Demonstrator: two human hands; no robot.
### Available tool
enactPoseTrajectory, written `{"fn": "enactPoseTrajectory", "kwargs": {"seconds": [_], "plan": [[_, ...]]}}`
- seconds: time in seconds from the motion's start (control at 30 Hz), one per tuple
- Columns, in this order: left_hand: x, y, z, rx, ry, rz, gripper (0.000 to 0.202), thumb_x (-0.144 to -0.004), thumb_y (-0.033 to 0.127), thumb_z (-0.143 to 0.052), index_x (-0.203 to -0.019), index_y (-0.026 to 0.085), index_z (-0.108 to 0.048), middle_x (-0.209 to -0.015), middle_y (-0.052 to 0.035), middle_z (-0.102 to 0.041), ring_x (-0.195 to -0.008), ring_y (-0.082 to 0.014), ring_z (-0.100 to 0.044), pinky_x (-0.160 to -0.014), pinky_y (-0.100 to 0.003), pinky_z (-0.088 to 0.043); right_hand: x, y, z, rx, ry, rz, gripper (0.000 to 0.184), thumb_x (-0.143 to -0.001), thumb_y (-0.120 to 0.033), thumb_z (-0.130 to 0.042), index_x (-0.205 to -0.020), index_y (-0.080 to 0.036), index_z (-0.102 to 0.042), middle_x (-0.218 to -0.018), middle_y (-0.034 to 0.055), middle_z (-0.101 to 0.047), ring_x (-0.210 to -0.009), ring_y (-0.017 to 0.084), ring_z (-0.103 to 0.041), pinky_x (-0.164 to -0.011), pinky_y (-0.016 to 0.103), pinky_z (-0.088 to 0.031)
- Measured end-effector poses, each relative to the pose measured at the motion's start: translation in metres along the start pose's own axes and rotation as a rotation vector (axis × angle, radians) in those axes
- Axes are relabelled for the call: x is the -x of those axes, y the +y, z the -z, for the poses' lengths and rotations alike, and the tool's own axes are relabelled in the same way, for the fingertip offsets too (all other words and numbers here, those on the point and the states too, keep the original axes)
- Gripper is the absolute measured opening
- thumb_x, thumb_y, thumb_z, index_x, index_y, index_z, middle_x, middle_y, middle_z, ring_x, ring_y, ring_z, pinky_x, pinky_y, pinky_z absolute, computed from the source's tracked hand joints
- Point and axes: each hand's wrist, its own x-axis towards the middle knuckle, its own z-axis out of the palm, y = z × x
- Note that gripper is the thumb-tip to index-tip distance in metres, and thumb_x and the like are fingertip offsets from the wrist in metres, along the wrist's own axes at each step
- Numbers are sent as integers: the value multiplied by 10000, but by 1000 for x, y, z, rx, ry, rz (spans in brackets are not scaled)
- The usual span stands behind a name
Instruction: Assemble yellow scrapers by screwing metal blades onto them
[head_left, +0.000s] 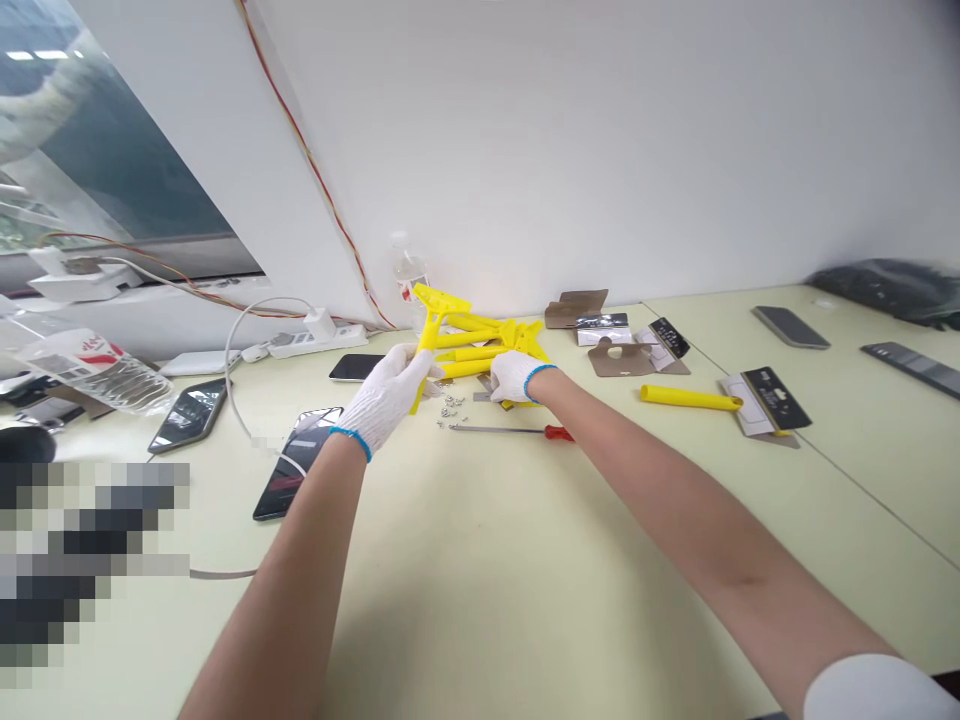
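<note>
My left hand (394, 388), in a white glove with a blue cuff, is closed round the handle of a yellow plastic scraper (433, 325), held upright with its wide head at the top. My right hand (516, 377), gloved alike, has its fingers curled down at the front of a pile of yellow scrapers (480, 340). Its fingertips are partly hidden, beside flat grey metal pieces (481, 396). Small silver screws (452, 402) lie scattered between the hands. Just in front of them rests a screwdriver (556, 433) with a red handle and long shaft.
Right of the pile lie opened cardboard packages (619, 358), a yellow handle tube (686, 398) and a black-and-white package (766, 402). On the left are phones (189, 415), a white cable (234, 385), a power strip (319, 338) and a water bottle (97, 370). Another bottle (409, 268) stands by the wall.
</note>
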Motion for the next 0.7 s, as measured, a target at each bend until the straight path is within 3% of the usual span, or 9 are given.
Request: {"fn": "enactPoseTrajectory", "kwargs": {"seconds": [0.2,0.37,0.43,0.57,0.7], "plan": [[0,2,-2,-22,12,25,361,-984,492,-575,-1179,192,-626,-991,-83,-753,-870,-195,-707,-606,-261,-494,0,14,-10,-206,64,79,41,-784,-165,-769,-757,-191,-787,-840,66,-779,-726,212,-691,-650,290,-472],[-4,-2,-6,53,-27,18,441,-930,426,-635,-1303,195,-586,-998,-82,-746,-899,-212,-729,-596,-259,-520,6,27,-9,-455,286,92,98,-831,-239,-733,-913,-205,-776,-997,43,-778,-849,197,-675,-739,273,-484],[-5,-4,-7,72,-5,-19,453,-949,409,-605,-1355,212,-563,-958,-61,-718,-761,-179,-695,-547,-251,-491,9,34,-8,-558,377,87,115,-862,-286,-698,-917,-200,-751,-988,33,-759,-850,186,-655,-749,272,-483],[-3,-2,-7,33,37,-96,511,-1043,534,-447,-1463,249,-511,-735,4,-604,-513,-140,-546,-486,-261,-444,17,45,-6,-741,550,48,237,-948,-413,-576,-965,-195,-667,-932,25,-703,-773,160,-589,-696,276,-475],[0,4,-2,-101,-87,-99,472,-1014,480,-496,-1394,207,-566,-781,-19,-679,-620,-166,-637,-583,-275,-516,39,48,1,-917,664,19,304,-963,-495,-578,-913,-197,-604,-864,23,-663,-748,156,-567,-651,270,-468]]}}
